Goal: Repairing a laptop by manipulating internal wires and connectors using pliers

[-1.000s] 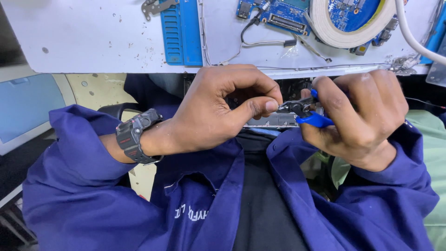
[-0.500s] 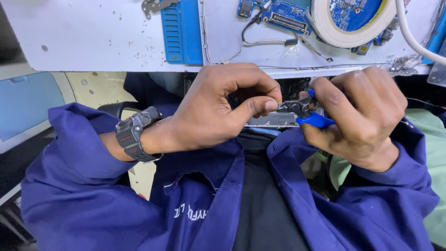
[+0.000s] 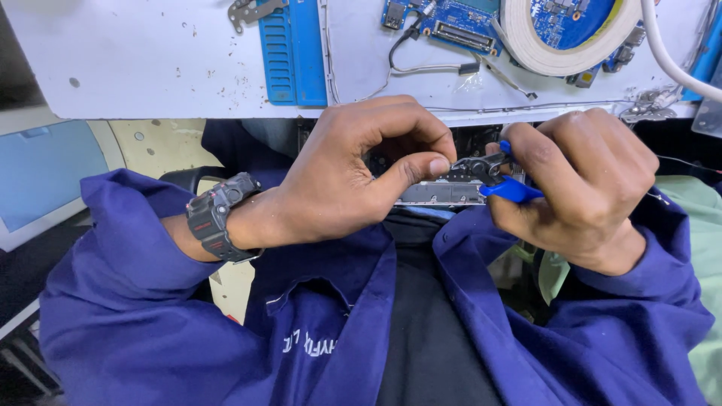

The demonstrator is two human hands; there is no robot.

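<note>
A small grey metal part (image 3: 444,192) was pinched steady in the closed left hand (image 3: 353,177), just beside the right hand (image 3: 579,188), which was clenched around blue-handled pliers (image 3: 492,174) biting its end.

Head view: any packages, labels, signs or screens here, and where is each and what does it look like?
Screen-like panel: far left, below the white table edge; flat pale blue face, pale frame, blank.
Chest lettering: on the dark blue work jacket, low centre; small white print.
No packages or signs show.
</note>
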